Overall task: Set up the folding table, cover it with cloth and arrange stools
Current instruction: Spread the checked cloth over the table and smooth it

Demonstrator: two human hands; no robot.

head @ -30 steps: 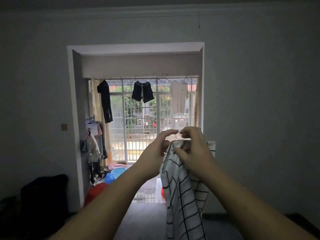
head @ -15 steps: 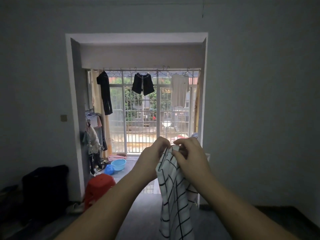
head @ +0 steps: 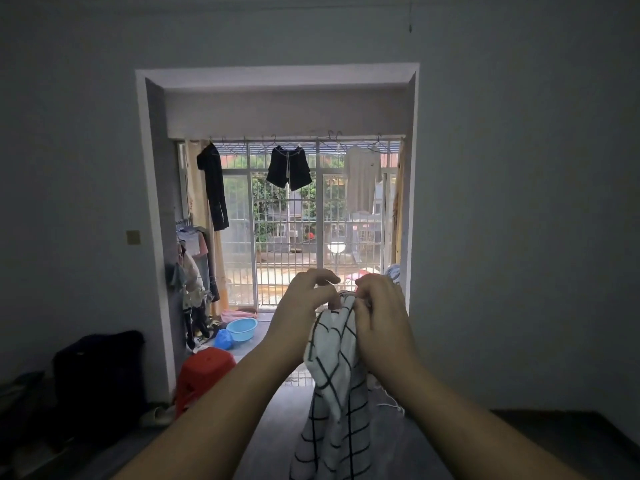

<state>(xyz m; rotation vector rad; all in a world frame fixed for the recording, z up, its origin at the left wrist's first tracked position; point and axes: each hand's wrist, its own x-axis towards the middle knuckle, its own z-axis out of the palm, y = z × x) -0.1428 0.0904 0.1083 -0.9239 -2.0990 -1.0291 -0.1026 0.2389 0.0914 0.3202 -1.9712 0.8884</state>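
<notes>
A white cloth with a black grid pattern hangs bunched in front of me, its lower part falling out of the frame. My right hand grips its top edge with curled fingers. My left hand is right beside it, fingers curled at the same top edge and pinching the fabric. Both forearms reach up from the bottom of the view. Under the cloth lies a dark flat surface, seemingly the table top. A red plastic stool stands on the floor to the left, by the doorway.
A doorway opens onto a balcony with barred glass doors and hanging clothes. A blue basin sits on the balcony floor. A dark bag rests against the left wall. Plain walls flank the opening.
The view tilted down, so the stool and floor show more. Both hands stayed together at the cloth's top edge, and the left fingers closed onto the fabric.
</notes>
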